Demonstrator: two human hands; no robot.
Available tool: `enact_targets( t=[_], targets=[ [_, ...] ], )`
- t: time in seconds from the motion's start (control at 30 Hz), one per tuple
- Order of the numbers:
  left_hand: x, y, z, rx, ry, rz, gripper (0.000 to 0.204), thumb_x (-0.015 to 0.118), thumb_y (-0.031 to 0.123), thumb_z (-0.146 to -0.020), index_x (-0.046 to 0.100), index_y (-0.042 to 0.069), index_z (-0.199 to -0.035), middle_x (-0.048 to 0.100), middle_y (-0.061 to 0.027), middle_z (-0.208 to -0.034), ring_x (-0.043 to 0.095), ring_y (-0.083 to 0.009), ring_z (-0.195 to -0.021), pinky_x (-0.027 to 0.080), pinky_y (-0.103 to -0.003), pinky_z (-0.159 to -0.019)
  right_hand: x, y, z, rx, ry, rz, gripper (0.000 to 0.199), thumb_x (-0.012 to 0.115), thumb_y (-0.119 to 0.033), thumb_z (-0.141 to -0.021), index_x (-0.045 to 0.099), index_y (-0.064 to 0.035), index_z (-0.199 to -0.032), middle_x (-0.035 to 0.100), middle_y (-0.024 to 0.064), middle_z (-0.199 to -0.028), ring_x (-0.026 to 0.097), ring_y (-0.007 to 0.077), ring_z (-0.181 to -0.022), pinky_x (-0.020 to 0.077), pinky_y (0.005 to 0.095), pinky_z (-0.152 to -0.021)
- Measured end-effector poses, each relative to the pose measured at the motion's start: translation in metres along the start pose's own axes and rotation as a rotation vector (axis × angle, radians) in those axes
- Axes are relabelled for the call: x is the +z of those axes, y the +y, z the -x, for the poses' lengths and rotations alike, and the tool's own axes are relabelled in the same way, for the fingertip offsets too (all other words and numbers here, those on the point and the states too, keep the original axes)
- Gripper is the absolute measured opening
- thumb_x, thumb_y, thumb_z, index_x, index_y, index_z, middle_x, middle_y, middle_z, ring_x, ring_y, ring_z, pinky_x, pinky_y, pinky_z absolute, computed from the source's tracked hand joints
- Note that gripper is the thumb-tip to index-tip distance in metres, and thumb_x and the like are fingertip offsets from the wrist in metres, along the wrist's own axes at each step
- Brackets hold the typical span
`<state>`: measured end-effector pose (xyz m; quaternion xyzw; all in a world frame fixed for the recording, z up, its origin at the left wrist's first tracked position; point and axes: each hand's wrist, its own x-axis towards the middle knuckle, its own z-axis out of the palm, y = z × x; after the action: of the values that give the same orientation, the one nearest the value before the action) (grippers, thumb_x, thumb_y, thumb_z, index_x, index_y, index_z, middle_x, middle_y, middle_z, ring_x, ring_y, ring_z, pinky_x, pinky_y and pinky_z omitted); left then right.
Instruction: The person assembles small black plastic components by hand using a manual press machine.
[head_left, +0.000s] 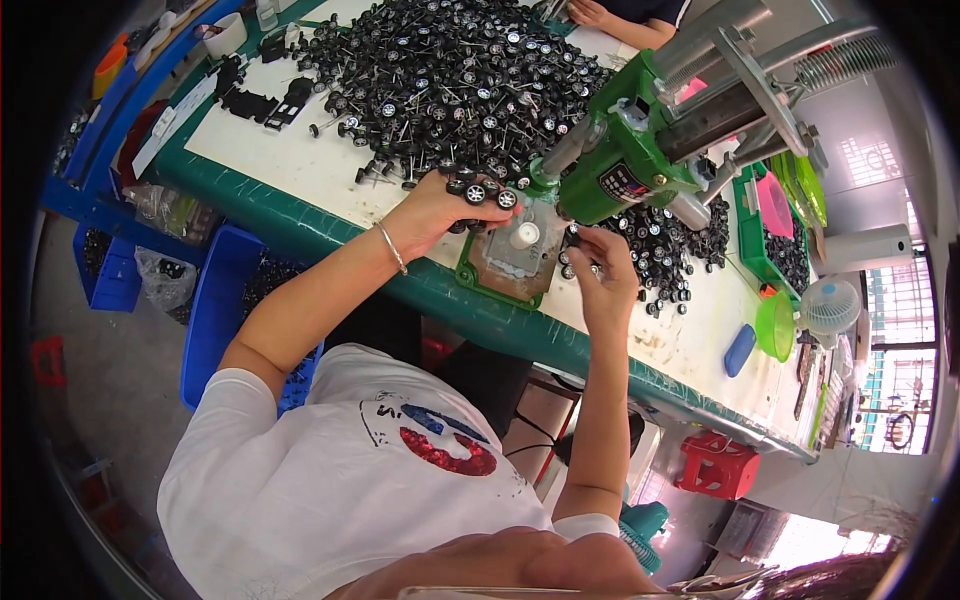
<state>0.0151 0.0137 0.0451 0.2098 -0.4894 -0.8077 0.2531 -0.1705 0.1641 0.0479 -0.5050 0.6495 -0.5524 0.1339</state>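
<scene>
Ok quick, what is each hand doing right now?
Left hand: closed around several small black toy wheels.
Right hand: fingers pinched on a small dark part; what it is cannot be told.

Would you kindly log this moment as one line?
left hand: holds toy wheels | right hand: at wheel pieces beside green press | wheel pile on table

Small dark rectangular label (622,183) with red and white marks on the green press body (610,195)
</scene>
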Motion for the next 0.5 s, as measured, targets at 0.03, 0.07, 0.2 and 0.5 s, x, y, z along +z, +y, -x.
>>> enact_targets(
  t=[0.03,0.07,0.2,0.5],
  targets=[
    [0.002,0.0,0.0,-0.003,-0.002,-0.001,0.023,0.07,0.006,-0.078,0.064,-0.002,-0.098,0.067,-0.0143,-0.096,0.064,-0.0154,-0.082,0.051,-0.028,-0.072,0.006,-0.005,-0.001,-0.025,-0.037,0.034,0.025,0.068,0.0,-0.074,0.061,0.0015,-0.098,0.06,0.0099,-0.095,0.061,0.0209,-0.085,0.0473,0.0304,-0.076],
    [0.002,0.001,0.0,-0.002,0.003,-0.052,0.023,0.071,0.006,-0.077,0.064,-0.002,-0.097,0.067,-0.0135,-0.095,0.065,-0.0158,-0.083,0.051,-0.028,-0.072,0.012,-0.009,-0.003,-0.025,-0.035,0.033,0.025,0.068,0.0,-0.074,0.061,0.0015,-0.098,0.06,0.0099,-0.095,0.061,0.0209,-0.085,0.0473,0.0304,-0.076],
    [0.008,0.005,0.003,0.017,0.026,-0.097,0.023,0.074,0.004,-0.074,0.063,0.0,-0.094,0.068,-0.0102,-0.089,0.066,-0.0179,-0.086,0.051,-0.028,-0.074,0.029,-0.02,-0.007,-0.009,-0.156,0.139,0.029,0.07,-0.006,-0.075,0.063,0.002,-0.102,0.06,0.0084,-0.101,0.059,0.0162,-0.089,0.0457,0.0286,-0.081],
    [0.007,0.0,-0.002,0.069,0.078,-0.043,0.023,0.075,0.0,-0.071,0.062,0.001,-0.09,0.067,-0.008,-0.088,0.067,-0.02,-0.087,0.05,-0.031,-0.08,0.034,-0.016,-0.007,0.285,-0.205,-0.026,0.033,0.071,-0.012,-0.077,0.062,-0.0021,-0.108,0.062,0.0058,-0.102,0.059,0.0158,-0.087,0.0463,0.0295,-0.081]
  ],
)
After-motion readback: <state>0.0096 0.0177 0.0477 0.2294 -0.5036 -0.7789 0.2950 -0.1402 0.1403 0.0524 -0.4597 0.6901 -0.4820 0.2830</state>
